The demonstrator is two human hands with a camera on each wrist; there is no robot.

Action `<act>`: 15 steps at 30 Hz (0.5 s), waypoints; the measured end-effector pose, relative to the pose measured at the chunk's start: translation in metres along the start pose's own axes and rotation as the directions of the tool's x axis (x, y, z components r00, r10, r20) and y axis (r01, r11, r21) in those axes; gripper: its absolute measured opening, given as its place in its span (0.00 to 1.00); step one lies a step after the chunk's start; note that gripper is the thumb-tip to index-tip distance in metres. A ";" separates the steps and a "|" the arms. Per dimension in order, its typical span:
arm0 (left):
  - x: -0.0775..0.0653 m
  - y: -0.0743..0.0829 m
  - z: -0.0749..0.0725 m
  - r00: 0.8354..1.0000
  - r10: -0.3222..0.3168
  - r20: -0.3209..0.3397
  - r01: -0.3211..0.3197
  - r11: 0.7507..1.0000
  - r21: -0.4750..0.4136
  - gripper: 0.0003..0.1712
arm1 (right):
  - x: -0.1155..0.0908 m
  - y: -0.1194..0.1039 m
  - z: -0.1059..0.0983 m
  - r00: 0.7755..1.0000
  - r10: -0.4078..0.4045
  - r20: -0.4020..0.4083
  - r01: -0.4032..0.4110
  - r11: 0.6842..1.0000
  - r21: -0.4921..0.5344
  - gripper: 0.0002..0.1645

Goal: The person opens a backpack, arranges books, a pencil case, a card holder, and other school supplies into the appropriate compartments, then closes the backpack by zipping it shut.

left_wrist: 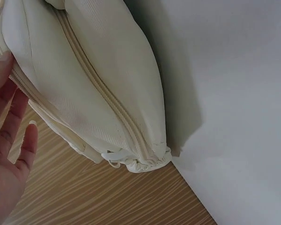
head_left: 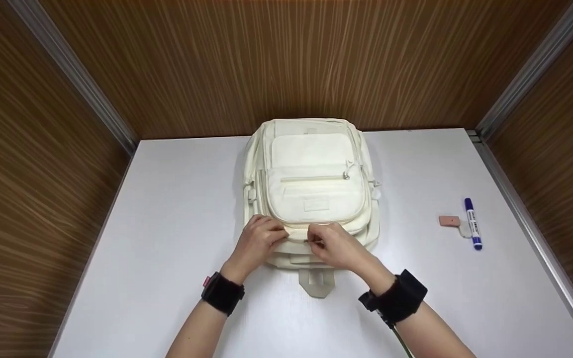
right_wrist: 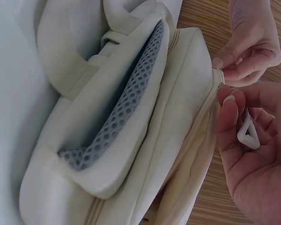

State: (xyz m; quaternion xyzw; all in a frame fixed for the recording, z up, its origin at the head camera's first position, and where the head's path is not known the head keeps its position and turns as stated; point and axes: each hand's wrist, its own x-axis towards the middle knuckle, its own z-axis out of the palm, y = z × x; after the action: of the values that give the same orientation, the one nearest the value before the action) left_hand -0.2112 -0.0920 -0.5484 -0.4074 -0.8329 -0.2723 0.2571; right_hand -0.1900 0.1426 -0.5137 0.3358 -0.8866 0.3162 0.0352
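A cream backpack (head_left: 319,199) lies on the white table with its front pockets facing up. My left hand (head_left: 261,237) pinches the fabric edge beside a zipper near the end close to me. In the left wrist view the other fingers of that hand (left_wrist: 9,140) are spread beside the bag. Close by, my right hand (head_left: 334,246) pinches a zipper pull on the same seam. Its white triangular tab (right_wrist: 248,134) hangs inside the curled fingers in the right wrist view. Below the right hand, the zipper seam gapes and shows a cream lining (right_wrist: 189,166).
To the right on the table (head_left: 167,209) lie a blue-and-white marker (head_left: 473,223) and a small pink block (head_left: 449,221) with a whitish piece beside it. Wood-grain panels (head_left: 306,64) enclose the back and sides. A loop handle (head_left: 317,283) points toward me.
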 end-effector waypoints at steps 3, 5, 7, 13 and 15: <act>0.000 0.000 0.001 1.000 0.002 -0.002 -0.002 1.000 0.004 0.05 | -0.012 0.009 -0.006 0.999 0.006 -0.037 -0.005 1.000 0.018 0.11; -0.001 0.000 0.001 1.000 0.008 -0.004 -0.008 1.000 0.015 0.05 | -0.021 0.016 -0.010 0.998 0.018 -0.063 -0.015 0.999 0.043 0.11; -0.001 0.000 0.002 1.000 0.012 -0.007 -0.011 1.000 0.028 0.05 | -0.030 0.023 -0.015 0.995 0.053 -0.080 -0.046 0.996 0.078 0.11; -0.002 0.001 0.003 1.000 -0.017 0.011 0.017 0.999 0.040 0.03 | -0.054 0.041 -0.028 0.972 0.217 -0.092 -0.202 0.968 0.152 0.06; -0.001 0.002 0.004 0.999 -0.025 0.023 0.023 0.999 0.045 0.03 | -0.058 0.044 -0.030 0.961 0.258 -0.103 -0.240 0.957 0.162 0.04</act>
State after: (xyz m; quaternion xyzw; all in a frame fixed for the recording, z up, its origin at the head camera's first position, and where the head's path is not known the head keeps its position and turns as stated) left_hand -0.2096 -0.0885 -0.5513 -0.3948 -0.8465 -0.2521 0.2530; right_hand -0.1770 0.2192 -0.5296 0.2028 -0.8921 0.4031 0.0243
